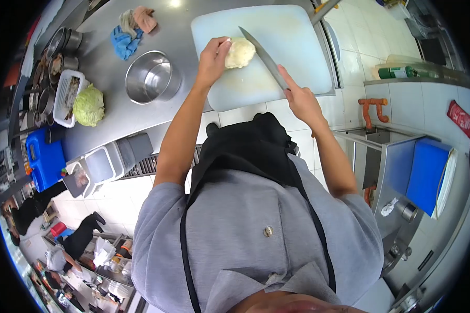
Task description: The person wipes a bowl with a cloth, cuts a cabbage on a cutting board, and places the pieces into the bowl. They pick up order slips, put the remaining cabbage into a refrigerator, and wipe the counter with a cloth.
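A rounded, pale yellow-white vegetable [240, 53] rests on the white cutting board [292, 31]; its exact kind is not clear. My left hand [214, 61] holds it from the left side, with fingers and thumb pressed against it. In my right hand [301, 100] is a kitchen knife [265, 56], gripped by its handle, index finger stretched along the blade's spine. The blade points away from me and to the left, just right of the vegetable and apart from it. The handle is mostly hidden inside my fist.
Left of the board a steel pot [150, 78] stands on the steel counter [109, 107]. Farther left are a green cabbage [89, 106] and a white basket [62, 119]. Blue [124, 43] and pink cloths [145, 20] lie behind. Other people appear at lower left.
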`<control>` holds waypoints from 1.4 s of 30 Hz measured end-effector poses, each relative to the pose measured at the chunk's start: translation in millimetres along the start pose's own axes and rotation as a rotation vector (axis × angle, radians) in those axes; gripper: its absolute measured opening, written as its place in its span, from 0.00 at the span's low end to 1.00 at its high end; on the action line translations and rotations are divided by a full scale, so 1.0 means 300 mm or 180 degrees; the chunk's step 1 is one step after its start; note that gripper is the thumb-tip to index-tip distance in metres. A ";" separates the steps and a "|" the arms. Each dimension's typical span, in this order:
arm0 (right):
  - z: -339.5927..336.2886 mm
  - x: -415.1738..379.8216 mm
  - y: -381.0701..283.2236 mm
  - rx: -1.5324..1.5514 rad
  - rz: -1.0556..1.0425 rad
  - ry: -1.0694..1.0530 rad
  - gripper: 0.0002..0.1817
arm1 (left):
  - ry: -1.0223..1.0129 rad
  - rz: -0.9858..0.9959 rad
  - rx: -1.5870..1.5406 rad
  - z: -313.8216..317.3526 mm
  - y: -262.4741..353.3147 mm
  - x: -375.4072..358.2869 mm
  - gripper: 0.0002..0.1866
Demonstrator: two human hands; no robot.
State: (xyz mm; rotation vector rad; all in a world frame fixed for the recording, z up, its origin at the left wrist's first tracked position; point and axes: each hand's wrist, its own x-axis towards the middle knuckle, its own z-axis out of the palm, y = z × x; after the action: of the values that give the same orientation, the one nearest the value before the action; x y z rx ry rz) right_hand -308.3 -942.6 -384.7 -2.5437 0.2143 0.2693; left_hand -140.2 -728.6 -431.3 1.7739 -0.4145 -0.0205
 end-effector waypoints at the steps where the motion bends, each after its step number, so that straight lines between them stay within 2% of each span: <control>1: 0.000 -0.009 -0.002 -0.0034 -0.0060 -0.0046 0.40 | 0.0079 -0.0024 0.0001 0.006 0.010 -0.006 0.15; 3: -0.005 -0.003 -0.029 0.0071 0.0393 -0.0232 0.39 | 0.0626 -0.0231 -0.0886 -0.012 0.031 -0.011 0.15; 5: 0.096 0.017 0.092 0.0153 -0.1022 0.0748 0.38 | 0.0428 -0.0393 -0.1599 -0.078 0.128 -0.110 0.13; 6: 0.103 0.027 0.092 -0.0008 -0.1314 0.0917 0.38 | 0.0035 -0.0514 -0.2294 -0.119 0.151 -0.187 0.12; 7: 0.114 0.021 0.114 0.0306 -0.0457 0.0269 0.38 | -0.0245 -0.0906 -0.2673 -0.170 0.164 -0.279 0.12; 8: 0.091 -0.018 0.034 0.0950 -0.0001 0.0083 0.38 | -0.0447 -0.1315 -0.3030 -0.223 0.168 -0.372 0.13; 9: 0.065 -0.039 -0.015 0.0961 0.0415 -0.0056 0.37 | -0.0424 -0.1639 -0.3184 -0.283 0.174 -0.465 0.16; 11: 0.061 -0.054 -0.030 0.1089 0.0447 -0.0094 0.38 | 0.0481 -0.2196 -0.3262 -0.410 0.133 -0.636 0.18; 12: 0.062 -0.051 -0.033 0.1075 0.0394 -0.0135 0.38 | 0.0867 -0.1916 -0.3066 -0.487 0.029 -0.732 0.18; 13: 0.058 -0.050 -0.030 0.1140 0.0469 -0.0152 0.38 | 0.2208 -0.1997 -0.3065 -0.556 -0.102 -0.816 0.18; 14: 0.056 -0.049 -0.032 0.1207 0.0538 -0.0160 0.38 | 0.3067 -0.2020 -0.2858 -0.668 -0.143 -0.872 0.18; 15: 0.054 -0.030 -0.053 0.1217 0.0557 -0.0201 0.39 | 0.2841 -0.1519 -0.2522 -0.839 -0.245 -0.961 0.18; 16: 0.051 -0.029 -0.061 0.1199 0.0521 -0.0232 0.39 | 0.2720 -0.1088 -0.2811 -0.992 -0.317 -1.037 0.18; 17: 0.049 -0.030 -0.069 0.1172 0.0580 -0.0243 0.39 | 0.3103 -0.0954 -0.2898 -1.127 -0.380 -1.092 0.18; 18: 0.043 -0.027 -0.071 0.1148 0.0642 -0.0245 0.39 | 0.4036 -0.1340 -0.2852 -1.237 -0.393 -1.089 0.19; 19: 0.035 -0.023 -0.068 0.1141 0.0605 -0.0250 0.39 | 0.4260 -0.1062 -0.2934 -1.321 -0.378 -1.089 0.22; 20: 0.028 -0.021 -0.060 0.1017 0.0553 -0.0236 0.39 | 0.4609 -0.0789 -0.3470 -1.438 -0.447 -1.117 0.21; 21: 0.026 -0.019 -0.054 0.0899 0.0514 -0.0213 0.39 | 0.4752 -0.0778 -0.3273 -1.531 -0.491 -1.134 0.21; 23: 0.029 -0.010 -0.039 0.0909 0.0507 -0.0228 0.39 | 0.4820 -0.0980 -0.3094 -1.696 -0.560 -1.153 0.22; 26: -0.002 -0.032 -0.065 0.0890 0.0693 -0.0247 0.39 | 0.5223 -0.1504 -0.2919 -1.800 -0.665 -1.189 0.22; 27: 0.020 -0.035 -0.124 0.0924 0.0888 -0.0212 0.39 | 0.5100 -0.1594 -0.2675 -1.854 -0.795 -1.231 0.21; 30: 0.041 -0.051 -0.144 0.1249 0.0801 0.0041 0.40 | 0.5527 -0.1786 -0.3018 -1.885 -0.954 -1.253 0.20; 32: 0.011 -0.048 -0.115 0.0891 0.0778 -0.0014 0.39 | 0.5875 -0.1658 -0.3443 -1.915 -1.067 -1.283 0.21; 33: 0.004 -0.045 -0.117 0.0561 0.0724 -0.0096 0.39 | 0.5870 -0.1717 -0.3471 -1.928 -1.109 -1.303 0.21; 35: -0.016 -0.058 -0.140 0.0392 0.0941 -0.0061 0.39 | 0.5692 -0.0919 -0.3067 -1.956 -1.189 -1.333 0.24; 37: -0.032 -0.075 -0.191 0.0264 0.1200 -0.0065 0.39 | 0.5623 -0.0930 -0.3489 -1.998 -1.268 -1.389 0.27; 38: -0.032 -0.080 -0.213 0.0208 0.1236 -0.0078 0.39 | 0.5559 -0.0864 -0.3863 -1.999 -1.257 -1.396 0.30; 39: -0.029 -0.077 -0.234 0.0027 0.1323 -0.0098 0.39 | 0.5607 -0.1159 -0.3949 -1.991 -1.241 -1.397 0.35; 40: -0.026 -0.072 -0.255 -0.0146 0.1407 -0.0121 0.39 | 0.5633 -0.1202 -0.3952 -1.965 -1.212 -1.395 0.35; 42: -0.012 -0.069 -0.306 -0.0262 0.1486 -0.0123 0.39 | 0.5362 -0.1655 -0.3370 -1.907 -1.149 -1.384 0.38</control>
State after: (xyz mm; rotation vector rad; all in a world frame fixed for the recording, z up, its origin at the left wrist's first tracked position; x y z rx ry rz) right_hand -308.6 -866.8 -329.0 -2.5366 0.7988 0.5123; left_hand -303.0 -8.3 -701.2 0.3719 1.0973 0.6982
